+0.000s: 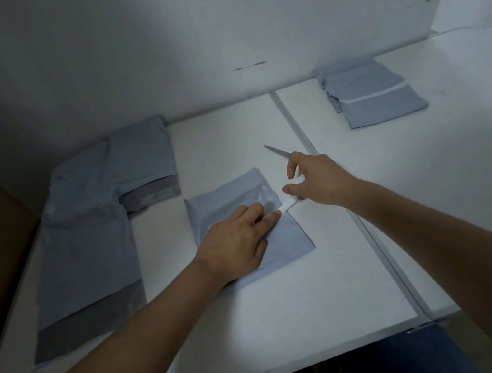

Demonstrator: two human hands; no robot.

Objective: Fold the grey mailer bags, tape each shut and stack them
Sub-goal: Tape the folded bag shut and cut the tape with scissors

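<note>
**A:** What could go wrong here?

**B:** The left hand [235, 244] lies flat, fingers straight, pressing the folded mailer bag [244, 219] to the bench [291, 303]. The right hand [319, 180] pinches a white strip [285, 204] at the fold, which I take to be tape or its liner. If the left fingers ease off, I'd expect the fold to spring open and the strip to stick crooked or to itself.

**A:** And that pointed thing beyond the right fingers?

**B:** Scissors [278, 152], probably; whether the hand grips them I can't tell. They could snag the plastic.

**A:** How does the bag lie?

**B:** Under the left fingers, long axis running from near the person away and slightly leftward, the taped edge facing the right fingers. Unfolded bags [88, 233] lie left of them, the finished stack [375, 91] beyond the right fingers.
</note>
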